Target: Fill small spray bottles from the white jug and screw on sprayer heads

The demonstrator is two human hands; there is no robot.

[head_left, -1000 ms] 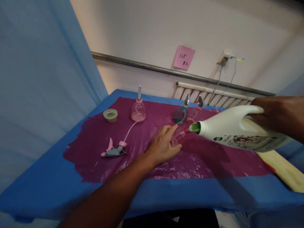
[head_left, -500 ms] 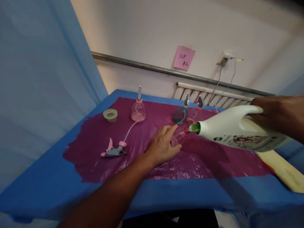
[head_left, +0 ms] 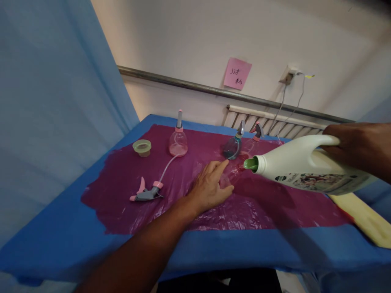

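Note:
My right hand (head_left: 354, 146) grips the handle of a large cream detergent jug (head_left: 293, 162), tipped nearly on its side. Its green spout (head_left: 251, 164) is at the mouth of a clear pinkish spray bottle (head_left: 232, 175) that has no sprayer head on. Fingers and thumb of my left hand (head_left: 212, 183) curl round this bottle, which leans toward the jug. Whether liquid is flowing is too small to tell. A loose grey-and-pink trigger sprayer head (head_left: 148, 193) with its tube lies to the left of my left hand.
Behind stand a pink spray bottle (head_left: 178, 143), a teal spray bottle (head_left: 232, 146) and another clear spray bottle (head_left: 251, 145). A pale green cap (head_left: 142, 147) sits at left. Purple plastic (head_left: 122, 175) covers part of the blue table cover (head_left: 61, 228). A yellow item (head_left: 366, 217) lies at right.
Almost nothing differs. Both hands, the jug and the bottle stay in the same places.

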